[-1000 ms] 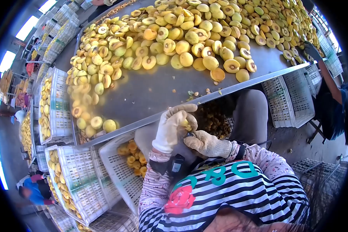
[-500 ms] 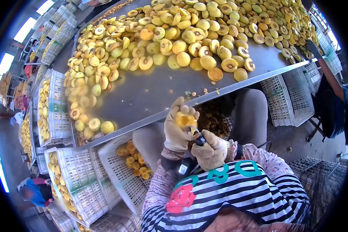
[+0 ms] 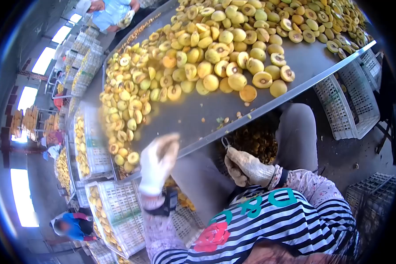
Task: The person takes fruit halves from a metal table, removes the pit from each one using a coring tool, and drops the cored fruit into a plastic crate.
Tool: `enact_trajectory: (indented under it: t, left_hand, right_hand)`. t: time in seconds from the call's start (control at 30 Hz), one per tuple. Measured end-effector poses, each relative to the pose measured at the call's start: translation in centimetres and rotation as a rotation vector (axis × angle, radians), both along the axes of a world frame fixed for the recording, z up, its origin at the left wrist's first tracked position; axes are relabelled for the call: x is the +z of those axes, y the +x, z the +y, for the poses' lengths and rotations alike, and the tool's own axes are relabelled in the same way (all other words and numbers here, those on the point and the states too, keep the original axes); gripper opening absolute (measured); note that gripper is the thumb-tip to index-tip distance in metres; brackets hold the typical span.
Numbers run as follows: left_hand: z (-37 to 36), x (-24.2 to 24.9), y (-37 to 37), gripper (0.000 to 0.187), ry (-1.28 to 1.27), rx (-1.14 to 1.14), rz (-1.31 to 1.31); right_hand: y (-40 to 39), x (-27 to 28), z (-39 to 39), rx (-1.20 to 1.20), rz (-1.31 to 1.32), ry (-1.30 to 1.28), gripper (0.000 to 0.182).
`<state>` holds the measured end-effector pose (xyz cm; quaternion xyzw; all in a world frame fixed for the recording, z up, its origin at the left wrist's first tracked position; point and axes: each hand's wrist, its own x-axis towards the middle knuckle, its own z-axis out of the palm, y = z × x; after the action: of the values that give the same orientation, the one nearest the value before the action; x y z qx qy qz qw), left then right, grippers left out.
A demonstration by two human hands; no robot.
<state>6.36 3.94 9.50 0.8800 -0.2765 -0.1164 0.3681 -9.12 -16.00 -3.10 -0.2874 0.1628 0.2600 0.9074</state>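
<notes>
My left hand (image 3: 156,166), in a pale work glove, is over my left thigh near the table's front edge; motion smears its fingers, and I cannot make out whether anything is in them. Below it, yellow fruit pieces (image 3: 187,202) lie in a white crate (image 3: 185,224), partly covered by my forearm. In front of my chest, my gloved right hand (image 3: 251,168) is closed around a pitting tool with a small metal loop (image 3: 225,141) sticking up; the handle is hidden in the fist. Halved yellow fruits (image 3: 211,82), some with brown pits, heap on the metal table (image 3: 176,123).
Dark scraps (image 3: 257,138) fill a container between my knees. White crates of fruit (image 3: 114,211) stand at the left, and another crate (image 3: 345,101) at the right. A person (image 3: 112,15) in light blue is across the table; another person (image 3: 72,226) is lower left.
My left hand has moved left and away from the tool; the yellow fruit it held is no longer visible. My right hand still grips the tool, farther right. The view has shifted.
</notes>
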Motion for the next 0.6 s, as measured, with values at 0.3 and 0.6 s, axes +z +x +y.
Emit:
enact_trajectory:
  t: [0.3, 0.6]
  left_hand:
    - [-16.5, -12.1, 10.3, 0.060, 0.536, -0.367, -0.661]
    - [-11.0, -8.0, 5.6, 0.038, -0.392, 0.041, 0.609]
  right_hand:
    - [-1.3, 0.8, -4.7, -0.102, 0.120, -0.012, 0.031]
    - [-1.0, 2.0, -4.8, -0.002, -0.115, -0.296, 0.039]
